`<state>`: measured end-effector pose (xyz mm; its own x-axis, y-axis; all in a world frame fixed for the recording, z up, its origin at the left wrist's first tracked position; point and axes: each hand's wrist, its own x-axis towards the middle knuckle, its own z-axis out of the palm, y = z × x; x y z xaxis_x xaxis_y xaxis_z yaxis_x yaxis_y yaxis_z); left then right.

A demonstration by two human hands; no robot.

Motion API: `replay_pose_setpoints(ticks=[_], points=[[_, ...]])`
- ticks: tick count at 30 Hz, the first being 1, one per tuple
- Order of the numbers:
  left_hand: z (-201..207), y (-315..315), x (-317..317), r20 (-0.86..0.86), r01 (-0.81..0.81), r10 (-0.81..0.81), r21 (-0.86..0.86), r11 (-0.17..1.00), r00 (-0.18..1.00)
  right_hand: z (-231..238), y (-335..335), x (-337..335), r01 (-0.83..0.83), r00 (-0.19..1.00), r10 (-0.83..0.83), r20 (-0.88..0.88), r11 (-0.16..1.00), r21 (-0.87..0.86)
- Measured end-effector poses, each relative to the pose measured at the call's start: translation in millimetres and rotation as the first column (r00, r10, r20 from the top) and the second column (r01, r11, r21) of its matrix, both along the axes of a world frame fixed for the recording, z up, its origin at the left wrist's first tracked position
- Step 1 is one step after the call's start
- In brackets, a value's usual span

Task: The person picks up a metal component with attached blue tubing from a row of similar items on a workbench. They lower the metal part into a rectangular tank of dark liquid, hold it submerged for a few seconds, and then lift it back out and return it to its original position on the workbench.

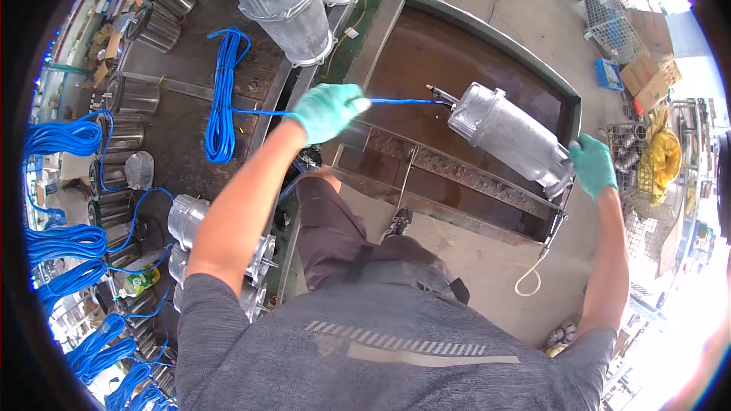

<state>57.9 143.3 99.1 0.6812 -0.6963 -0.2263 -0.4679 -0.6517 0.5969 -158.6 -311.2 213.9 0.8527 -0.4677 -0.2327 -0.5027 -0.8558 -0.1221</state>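
My left hand [327, 113], in a green glove, is closed around a taut blue cable [403, 100]. The cable runs right to the fitting end of a silver cylindrical pump [504, 131]. My right hand [592, 166], also green-gloved, grips the pump's far right end; its fingertips are partly hidden behind it. The pump lies tilted, its right end lower in view, over a metal tank [495, 24] of brown water. Left of my left hand, the same cable joins a coiled blue bundle [221, 99] on the dark bench.
Upright metal pumps [285, 7] stand at the bench's far edge. More blue coils [68, 243] and steel cylinders [156, 19] fill the left side. A ribbed crossbar [472, 164] spans the tank. A yellow bag [661, 156] and wire baskets [613, 23] stand at the right.
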Motion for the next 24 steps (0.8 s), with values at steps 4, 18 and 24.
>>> replay_pose_setpoints(ticks=[4,18,24], points=[[-49.9,-64.6,-13.2,0.158,0.051,-0.048,-0.02,0.998,0.986,-69.4,-16.7,33.5,-0.131,0.985,0.114,-0.127,0.981,-0.14],[-102.4,-107.4,-11.2,0.189,-0.208,0.184,0.116,0.971,0.965,-203.9,-25.3,56.8,-0.028,0.99,0.024,-0.142,0.999,-0.031],[-102.3,-112.0,-10.4,0.221,-0.229,0.191,0.159,0.96,0.956,-220.3,-26.0,57.2,0.084,0.992,-0.075,-0.098,0.992,0.097]])
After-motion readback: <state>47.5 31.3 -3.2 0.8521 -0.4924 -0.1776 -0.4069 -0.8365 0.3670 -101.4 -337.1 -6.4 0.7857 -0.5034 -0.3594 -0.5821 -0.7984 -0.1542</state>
